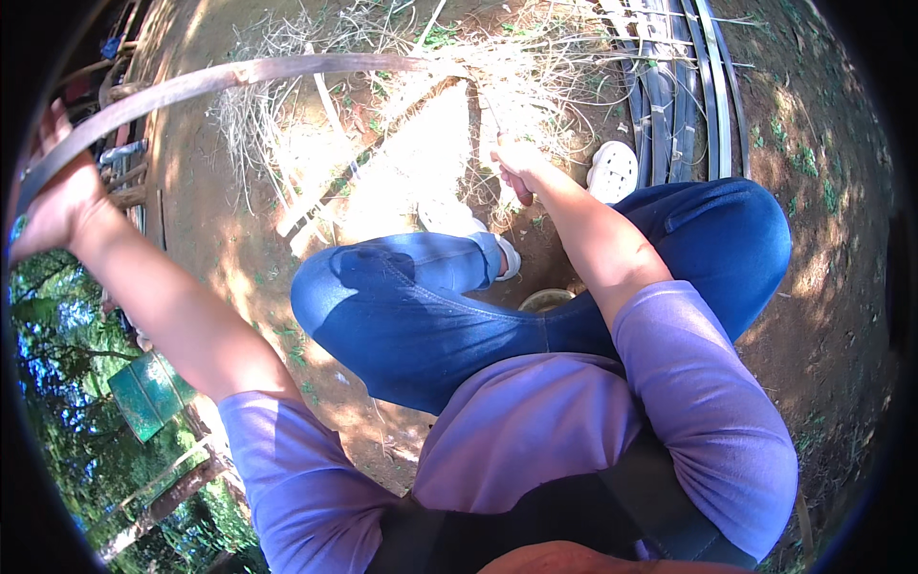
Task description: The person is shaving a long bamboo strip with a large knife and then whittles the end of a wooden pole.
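Observation:
A long, flat strip, which looks like bamboo or wood, bows through the air from the far left toward the middle. My left hand is raised at the left rim and holds the strip's near end, its fingers stretching past the strip's edge. My right hand is in front of my knees, closed around the brown handle of a knife-like tool. A thin blade seems to point away from that hand, but glare washes it out. The strip's far end lies near the tool; whether they touch, I cannot tell.
Curly pale shavings cover the ground ahead. A bundle of long dark strips lies at the far right, beside my white clog. Between my legs shows a round rim. A green panel and trees are at the left.

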A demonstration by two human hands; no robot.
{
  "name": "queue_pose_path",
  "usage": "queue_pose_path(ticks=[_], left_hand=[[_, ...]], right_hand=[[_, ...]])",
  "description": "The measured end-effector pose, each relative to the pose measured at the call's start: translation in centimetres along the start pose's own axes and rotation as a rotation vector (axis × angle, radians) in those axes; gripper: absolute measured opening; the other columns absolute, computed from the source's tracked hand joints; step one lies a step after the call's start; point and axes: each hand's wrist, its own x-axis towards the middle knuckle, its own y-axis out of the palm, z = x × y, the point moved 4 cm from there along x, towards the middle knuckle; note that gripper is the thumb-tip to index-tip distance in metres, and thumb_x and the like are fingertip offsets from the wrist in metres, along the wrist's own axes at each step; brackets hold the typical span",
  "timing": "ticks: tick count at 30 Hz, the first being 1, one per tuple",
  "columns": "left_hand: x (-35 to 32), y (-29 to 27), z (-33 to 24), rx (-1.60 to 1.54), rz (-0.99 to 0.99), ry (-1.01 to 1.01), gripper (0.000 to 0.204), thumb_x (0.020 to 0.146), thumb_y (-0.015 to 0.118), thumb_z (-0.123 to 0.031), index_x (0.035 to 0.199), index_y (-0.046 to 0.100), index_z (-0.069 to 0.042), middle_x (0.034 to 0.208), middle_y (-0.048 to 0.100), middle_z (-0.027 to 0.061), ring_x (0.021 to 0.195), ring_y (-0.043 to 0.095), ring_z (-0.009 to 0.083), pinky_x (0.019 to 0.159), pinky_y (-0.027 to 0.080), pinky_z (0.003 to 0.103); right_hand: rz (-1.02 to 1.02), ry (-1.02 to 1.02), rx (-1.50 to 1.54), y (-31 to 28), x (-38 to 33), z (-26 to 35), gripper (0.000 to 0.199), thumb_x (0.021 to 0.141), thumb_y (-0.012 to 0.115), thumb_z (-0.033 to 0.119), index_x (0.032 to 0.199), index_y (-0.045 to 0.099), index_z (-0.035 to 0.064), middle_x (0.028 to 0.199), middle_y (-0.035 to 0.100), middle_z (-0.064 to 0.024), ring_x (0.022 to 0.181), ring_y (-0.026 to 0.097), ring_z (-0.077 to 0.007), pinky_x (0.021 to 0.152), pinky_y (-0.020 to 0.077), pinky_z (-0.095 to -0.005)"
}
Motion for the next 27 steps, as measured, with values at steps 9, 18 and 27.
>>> queue_pose_path(ticks=[9,18,27], left_hand=[[-22.9,7.9,22.1,0.209,0.065,-0.565,0.078,0.088,0.068,-0.021,0.146,0.018,-0.011,0.145,0.035,0.0132,0.131,0.040,0.0243,0.107,0.036,0.041],[-21.7,9.2,23.0,-0.137,-0.160,-0.666,0.017,0.091,0.038,0.006,0.101,0.051,0.000,0.083,0.062,0.0122,0.073,0.061,0.0174,0.072,0.051,0.029],[-23.9,6.4,24.9,-0.134,-0.363,-0.594,0.015,0.087,0.038,0.004,0.096,0.049,-0.002,0.069,0.055,0.0083,0.060,0.052,0.0155,0.062,0.045,0.029]], right_hand=[[0.045,-0.144,0.187,1.0,-1.4,1.0,0.019,0.086,0.061,0.022,0.091,0.053,0.0050,0.065,0.053,-0.0068,0.054,0.055,-0.0179,0.051,0.0488,-0.0323],[-0.012,-0.170,0.372,3.0,-1.4,2.2,0.023,0.086,0.063,0.022,0.085,0.060,-0.0016,0.069,0.059,-0.0099,0.059,0.061,-0.0199,0.057,0.0545,-0.0335],[-0.101,-0.206,0.243,4.2,-1.7,3.4,0.026,0.089,0.065,0.031,0.079,0.054,0.0093,0.056,0.047,0.0006,0.044,0.045,-0.0101,0.042,0.0399,-0.0277]])
